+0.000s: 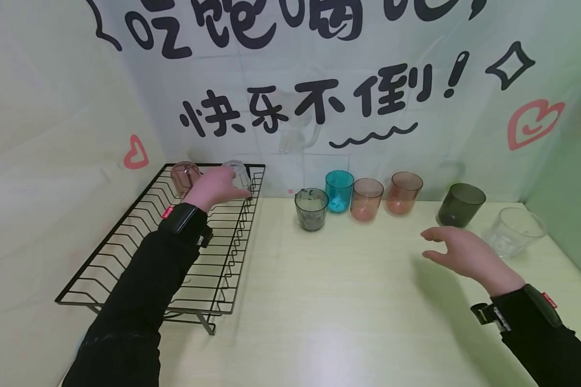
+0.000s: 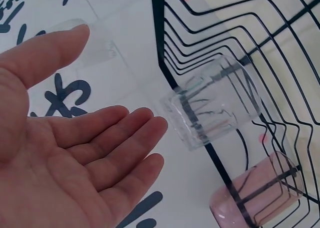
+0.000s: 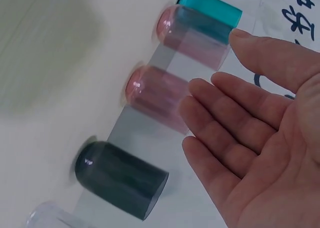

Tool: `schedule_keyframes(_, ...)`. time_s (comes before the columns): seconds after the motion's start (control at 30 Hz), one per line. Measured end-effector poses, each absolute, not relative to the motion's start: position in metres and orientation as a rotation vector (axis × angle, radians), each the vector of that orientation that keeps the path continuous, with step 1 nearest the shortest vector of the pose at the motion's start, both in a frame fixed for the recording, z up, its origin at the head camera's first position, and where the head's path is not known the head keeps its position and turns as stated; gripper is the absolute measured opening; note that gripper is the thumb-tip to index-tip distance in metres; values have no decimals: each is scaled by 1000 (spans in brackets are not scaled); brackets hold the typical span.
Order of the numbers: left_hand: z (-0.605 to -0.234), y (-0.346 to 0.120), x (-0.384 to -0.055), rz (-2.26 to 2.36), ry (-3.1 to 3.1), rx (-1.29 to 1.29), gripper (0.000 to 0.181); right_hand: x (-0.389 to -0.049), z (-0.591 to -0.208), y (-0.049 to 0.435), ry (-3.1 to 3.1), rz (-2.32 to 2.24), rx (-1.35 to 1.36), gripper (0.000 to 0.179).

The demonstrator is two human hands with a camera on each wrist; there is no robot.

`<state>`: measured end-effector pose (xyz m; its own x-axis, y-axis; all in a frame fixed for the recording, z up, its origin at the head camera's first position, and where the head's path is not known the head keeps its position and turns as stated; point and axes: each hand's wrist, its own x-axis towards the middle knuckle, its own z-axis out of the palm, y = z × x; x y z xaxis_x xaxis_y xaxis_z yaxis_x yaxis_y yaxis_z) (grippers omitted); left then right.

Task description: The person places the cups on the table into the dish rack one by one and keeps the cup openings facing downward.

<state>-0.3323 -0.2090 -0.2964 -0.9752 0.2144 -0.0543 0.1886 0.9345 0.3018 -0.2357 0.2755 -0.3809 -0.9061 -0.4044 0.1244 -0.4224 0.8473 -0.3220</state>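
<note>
Apparently mouth down, a clear tumbler (image 2: 215,105) sits at the far end of a black wire rack (image 1: 125,215), upper left of the head view. It looks light, stiff and smooth, so probably slippery and easily chipped; its side wall seems the safest place to grip, with fingers and thumb opposed. Beside it is the left hand (image 1: 215,188), fingers loosely straight and thumb spread, holding nothing. The rack also bears a pink tumbler (image 1: 184,178), just left of that hand.

Across the upper middle and right stand a grey cup (image 1: 312,209), a teal cup (image 1: 339,191), two pink cups (image 1: 366,200), a dark cup (image 1: 461,205) and a clear cup (image 1: 515,232); I can make out no contents in any. Near the dark cup, right of centre, the right hand (image 1: 467,255) hovers, fingers relaxed and apart from the thumb, grasping nothing.
</note>
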Motion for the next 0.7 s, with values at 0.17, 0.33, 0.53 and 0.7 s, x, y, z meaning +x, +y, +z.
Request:
schedule_keyframes(0.17,-293,-202,-326,468,3038,353,38,-238,-380,291,-2968,521,617,41)
schedule_keyframes(0.33,-291,-196,-321,488,3044,367,36,-240,-378,302,-2954,497,593,42)
schedule_keyframes(0.53,-289,-193,-315,537,3040,424,37,-240,-375,312,-2958,476,578,43)
schedule_keyframes(0.7,-284,-188,-311,514,3053,471,35,-242,-371,320,-2981,452,552,45)
